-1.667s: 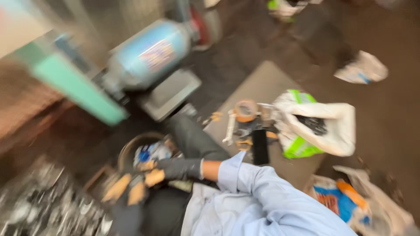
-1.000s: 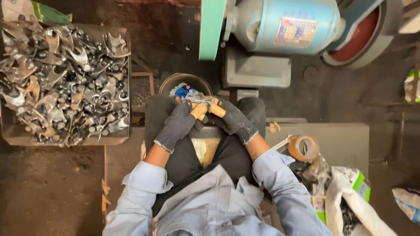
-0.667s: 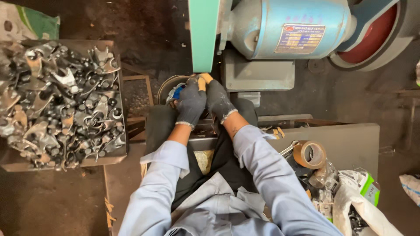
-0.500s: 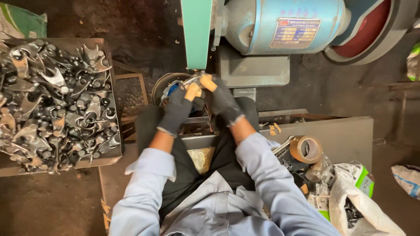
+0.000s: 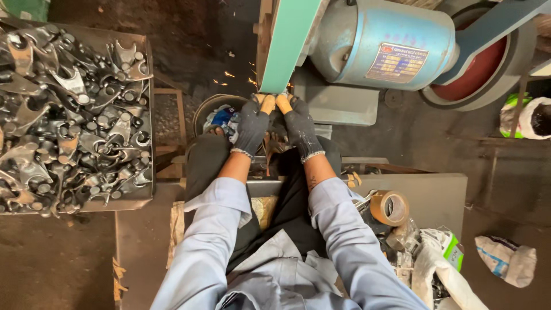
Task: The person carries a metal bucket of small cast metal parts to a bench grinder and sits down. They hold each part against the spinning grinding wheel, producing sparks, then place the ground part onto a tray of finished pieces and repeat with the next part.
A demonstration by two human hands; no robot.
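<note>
Sparks [image 5: 229, 74] now fly as gloved left hand [image 5: 252, 123] and right hand [image 5: 299, 126], raised from the lap, grip a small workpiece against the green sanding belt [image 5: 287, 46], beside the tray of metal forgings [image 5: 148, 115].

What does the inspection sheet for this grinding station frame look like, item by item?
Surface: dark, dirty floor; grey bench top at right.
Job's things: green sanding belt with sparks at its lower end; blue motor; the piece held is hidden by the gloves.
Clutter: tray of metal forgings; tape roll; white bags; round bucket.
Grippers: left hand and right hand, gloved, fingers together at the belt's lower end.
Cables: nothing seen.
Surroundings: red wheel behind the motor.
</note>
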